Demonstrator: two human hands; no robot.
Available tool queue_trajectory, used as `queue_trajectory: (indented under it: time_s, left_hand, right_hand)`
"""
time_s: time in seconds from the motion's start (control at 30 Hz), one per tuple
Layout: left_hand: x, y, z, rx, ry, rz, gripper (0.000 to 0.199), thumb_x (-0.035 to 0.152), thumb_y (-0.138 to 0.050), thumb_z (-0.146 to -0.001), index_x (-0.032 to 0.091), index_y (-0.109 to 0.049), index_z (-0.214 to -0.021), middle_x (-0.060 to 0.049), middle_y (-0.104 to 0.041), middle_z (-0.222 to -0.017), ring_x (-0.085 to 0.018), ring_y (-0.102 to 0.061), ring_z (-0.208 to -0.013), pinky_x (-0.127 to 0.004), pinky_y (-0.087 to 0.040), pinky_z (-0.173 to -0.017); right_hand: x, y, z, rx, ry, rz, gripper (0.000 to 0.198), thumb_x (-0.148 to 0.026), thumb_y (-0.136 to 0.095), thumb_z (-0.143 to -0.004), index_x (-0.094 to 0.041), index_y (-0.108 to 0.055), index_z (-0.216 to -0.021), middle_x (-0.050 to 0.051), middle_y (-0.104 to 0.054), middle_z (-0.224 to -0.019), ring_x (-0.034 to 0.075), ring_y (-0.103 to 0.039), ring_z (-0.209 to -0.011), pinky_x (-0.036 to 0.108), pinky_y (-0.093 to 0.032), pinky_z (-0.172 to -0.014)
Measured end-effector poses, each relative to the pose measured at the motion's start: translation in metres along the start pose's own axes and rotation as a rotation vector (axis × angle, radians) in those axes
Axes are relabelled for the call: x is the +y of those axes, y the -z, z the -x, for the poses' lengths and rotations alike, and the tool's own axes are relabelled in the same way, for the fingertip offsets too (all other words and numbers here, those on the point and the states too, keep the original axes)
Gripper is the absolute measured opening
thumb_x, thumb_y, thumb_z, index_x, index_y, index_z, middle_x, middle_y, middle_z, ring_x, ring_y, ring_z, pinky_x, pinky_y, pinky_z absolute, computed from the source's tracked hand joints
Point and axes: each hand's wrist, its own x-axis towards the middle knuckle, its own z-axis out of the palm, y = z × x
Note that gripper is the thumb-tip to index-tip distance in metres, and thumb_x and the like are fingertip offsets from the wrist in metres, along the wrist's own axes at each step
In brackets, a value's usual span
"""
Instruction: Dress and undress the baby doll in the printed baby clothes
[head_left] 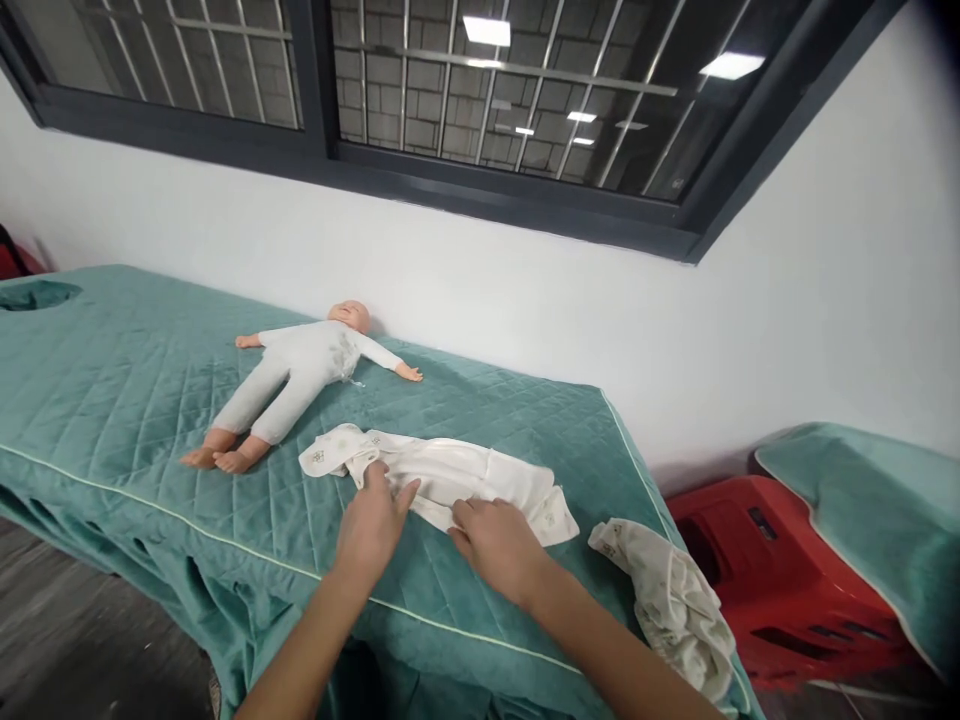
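Observation:
A white baby garment (480, 470) with small printed motifs lies folded lengthwise on the green quilted bed cover (150, 400). My left hand (373, 520) is closed on its near edge, towards the left end, with the thumb to the right of the fingers. Farther right along the same edge, my right hand (499, 540) has its curled fingers on the cloth; the fingertips are partly hidden. Beyond the garment, a baby doll (307, 355) in a white outfit lies on its back, arms spread and feet bare.
A crumpled, patterned white cloth (675, 600) hangs over the bed's right edge. Beside the bed stands a red plastic stool (795, 560), partly under a green cloth (877, 510). A white wall (487, 280) with a dark-framed window (510, 175) runs along the far side.

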Motion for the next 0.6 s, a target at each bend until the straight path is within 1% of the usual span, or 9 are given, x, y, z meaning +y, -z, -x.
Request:
queue_trajectory:
  time_s: [0.07, 0.13, 0.2, 0.27, 0.3, 0.4, 0.43, 0.5, 0.6]
  left_hand:
    - [0.004, -0.008, 0.011, -0.061, 0.058, 0.316, 0.049, 0.055, -0.046, -0.089, 0.014, -0.049, -0.117, -0.011, -0.070, -0.083, -0.027, -0.068, -0.074, -0.036, -0.050, -0.070]
    - [0.005, -0.008, 0.021, -0.036, 0.080, 0.534, 0.041, 0.051, -0.050, -0.086, 0.017, -0.054, -0.109, -0.009, -0.069, -0.087, -0.025, -0.066, -0.076, -0.035, -0.050, -0.070]
    - [0.006, 0.008, 0.025, 0.097, 0.025, 0.590, 0.031, 0.038, -0.054, -0.080, 0.019, -0.054, -0.105, -0.006, -0.066, -0.096, -0.023, -0.064, -0.085, -0.034, -0.050, -0.076]
    - [0.009, 0.039, 0.024, 0.173, -0.100, 0.527, 0.027, 0.027, -0.051, -0.076, 0.022, -0.051, -0.103, -0.002, -0.063, -0.095, -0.021, -0.060, -0.086, -0.032, -0.048, -0.078]
    - [0.013, 0.059, 0.023, 0.135, -0.180, 0.464, 0.021, 0.026, -0.049, -0.077, 0.023, -0.050, -0.098, 0.000, -0.061, -0.086, -0.020, -0.058, -0.080, -0.031, -0.047, -0.074]
    - [0.034, 0.116, 0.019, -0.218, -0.513, 0.225, 0.007, 0.028, -0.047, -0.080, 0.022, -0.049, -0.077, 0.000, -0.057, -0.077, -0.018, -0.054, -0.078, -0.029, -0.045, -0.076]
    - [0.042, 0.131, 0.017, -0.254, -0.549, 0.174, 0.010, 0.029, -0.047, -0.081, 0.022, -0.051, -0.075, 0.000, -0.058, -0.077, -0.019, -0.054, -0.080, -0.029, -0.045, -0.077]
    - [0.058, 0.150, 0.013, -0.111, -0.555, 0.141, 0.013, 0.030, -0.046, -0.082, 0.021, -0.054, -0.076, -0.002, -0.059, -0.078, -0.020, -0.055, -0.083, -0.028, -0.046, -0.077]
    - [0.080, 0.163, -0.002, 0.178, -0.562, 0.151, 0.017, 0.028, -0.042, -0.084, 0.019, -0.057, -0.082, -0.004, -0.059, -0.083, -0.022, -0.057, -0.089, -0.029, -0.046, -0.077]
  right_hand:
    - [-0.019, -0.009, 0.011, 0.048, -0.004, -0.178, 0.018, -0.028, -0.045, -0.097, -0.018, -0.061, -0.097, 0.007, -0.069, -0.095, 0.021, -0.065, -0.085, 0.028, -0.042, -0.070]
    - [-0.038, -0.020, 0.025, 0.054, 0.027, -0.341, 0.016, -0.029, -0.047, -0.097, -0.019, -0.061, -0.096, 0.005, -0.069, -0.095, 0.019, -0.064, -0.085, 0.026, -0.042, -0.070]
    - [-0.051, -0.023, 0.036, -0.053, 0.189, -0.486, 0.013, -0.031, -0.054, -0.095, -0.021, -0.062, -0.093, 0.002, -0.069, -0.092, 0.017, -0.064, -0.085, 0.024, -0.044, -0.072]
    - [-0.054, -0.008, 0.039, -0.080, 0.348, -0.605, 0.014, -0.035, -0.056, -0.094, -0.024, -0.064, -0.097, 0.000, -0.070, -0.097, 0.016, -0.065, -0.088, 0.024, -0.047, -0.079]
    - [-0.051, 0.007, 0.036, -0.008, 0.376, -0.643, 0.015, -0.034, -0.054, -0.096, -0.025, -0.064, -0.103, 0.000, -0.069, -0.103, 0.016, -0.064, -0.093, 0.025, -0.047, -0.083]
    - [-0.036, 0.079, 0.011, 0.390, 0.381, -0.668, 0.044, -0.018, -0.050, -0.093, -0.026, -0.046, -0.136, 0.005, -0.049, -0.142, 0.019, -0.047, -0.130, 0.036, -0.037, -0.109]
    - [-0.031, 0.106, 0.000, 0.408, 0.435, -0.637, 0.052, -0.014, -0.050, -0.090, -0.026, -0.042, -0.140, 0.005, -0.043, -0.148, 0.020, -0.040, -0.136, 0.039, -0.034, -0.112]
    - [-0.025, 0.154, -0.022, 0.318, 0.572, -0.576, 0.061, -0.009, -0.055, -0.083, -0.026, -0.042, -0.140, 0.003, -0.043, -0.148, 0.020, -0.037, -0.138, 0.041, -0.032, -0.114]
    - [-0.025, 0.201, -0.044, -0.024, 0.705, -0.572, 0.060, -0.009, -0.060, -0.077, -0.020, -0.047, -0.135, 0.004, -0.059, -0.131, 0.020, -0.055, -0.120, 0.036, -0.045, -0.100]
